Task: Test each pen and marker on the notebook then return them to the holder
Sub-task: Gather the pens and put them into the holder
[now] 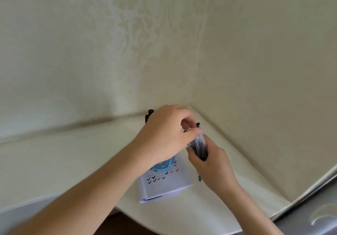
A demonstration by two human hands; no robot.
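An open notebook (pixel 169 182) lies on the cream desk, its page covered with blue, black and red check marks. A light blue holder (pixel 163 165) stands on the notebook's far part, mostly hidden under my left hand. My right hand (pixel 211 163) grips a bundle of several clear pens with dark caps (pixel 199 146), held upright just right of the notebook. My left hand (pixel 164 134) reaches over the holder, and its thumb and forefinger pinch the top of one pen in the bundle.
The cream desk (pixel 73 161) sits in a corner between two wallpapered walls. A black object (pixel 149 115) stands at the back edge behind my left hand. A grey surface (pixel 310 216) lies past the desk's right edge.
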